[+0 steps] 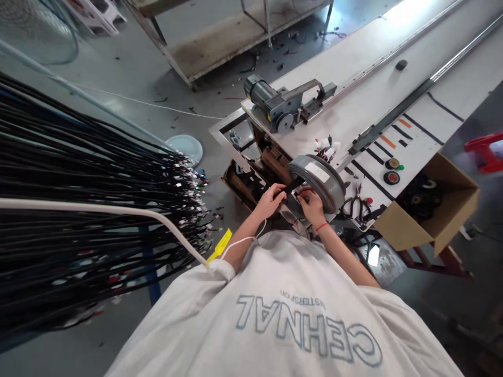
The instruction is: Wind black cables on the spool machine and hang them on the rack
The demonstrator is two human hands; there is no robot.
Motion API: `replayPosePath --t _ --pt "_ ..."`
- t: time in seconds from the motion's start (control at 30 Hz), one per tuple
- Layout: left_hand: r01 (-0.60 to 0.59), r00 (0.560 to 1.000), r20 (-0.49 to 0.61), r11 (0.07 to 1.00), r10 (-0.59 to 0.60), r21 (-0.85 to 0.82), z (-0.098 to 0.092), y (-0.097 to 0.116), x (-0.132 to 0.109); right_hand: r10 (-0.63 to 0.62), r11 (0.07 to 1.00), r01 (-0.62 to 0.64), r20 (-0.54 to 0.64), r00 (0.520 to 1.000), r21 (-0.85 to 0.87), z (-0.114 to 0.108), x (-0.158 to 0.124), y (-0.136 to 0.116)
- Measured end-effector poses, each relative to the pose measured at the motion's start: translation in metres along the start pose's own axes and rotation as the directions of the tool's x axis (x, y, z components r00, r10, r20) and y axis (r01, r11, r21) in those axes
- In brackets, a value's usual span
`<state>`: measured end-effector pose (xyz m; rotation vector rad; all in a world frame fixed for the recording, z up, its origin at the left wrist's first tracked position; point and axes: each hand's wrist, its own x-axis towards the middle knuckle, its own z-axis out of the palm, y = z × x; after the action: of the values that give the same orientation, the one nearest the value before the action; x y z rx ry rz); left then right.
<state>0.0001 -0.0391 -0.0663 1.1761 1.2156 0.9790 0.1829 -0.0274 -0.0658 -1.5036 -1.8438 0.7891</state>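
Observation:
My left hand (271,200) and my right hand (312,204) are both at the near edge of a long white workbench (353,112). Between them runs a short black strip (290,187), likely tape or a wire bundle, which both hands pinch with curled fingers. Just beyond my right hand lies a large grey reel (317,179) with a white label. A red band circles my right wrist. A white cable hangs by my left forearm.
A grey motor unit (281,107) sits on the bench's end. Tape rolls (392,177), scissors (356,207) and small connectors lie on the bench. An open cardboard box (434,209) hangs at its right. A rack of many black wires (86,199) fills the left.

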Motion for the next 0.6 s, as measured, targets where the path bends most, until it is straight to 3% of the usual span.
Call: replayPosePath --t 0.1,0.27,0.47,0.6 --pt "-0.029 0.999 0.040 0.999 0.028 0.033 0.000 -0.005 0.002 -0.094 0.994 0.093 0.013 0.995 0.065 -0.009 -0.010 0.000" --pt "-0.062 0.995 0.091 0.987 0.049 0.146 0.004 -0.016 0.001 -0.023 0.998 0.018 0.091 0.996 0.059 -0.011 -0.022 -0.004" --pt "-0.074 0.992 0.119 0.956 0.041 0.284 0.011 -0.020 -0.009 -0.186 0.982 0.189 0.094 0.978 -0.027 -0.014 -0.006 -0.024" --pt "-0.055 0.994 0.102 0.966 0.030 0.252 0.016 -0.020 -0.014 -0.277 0.932 0.317 0.220 0.935 -0.175 -0.016 0.005 -0.029"
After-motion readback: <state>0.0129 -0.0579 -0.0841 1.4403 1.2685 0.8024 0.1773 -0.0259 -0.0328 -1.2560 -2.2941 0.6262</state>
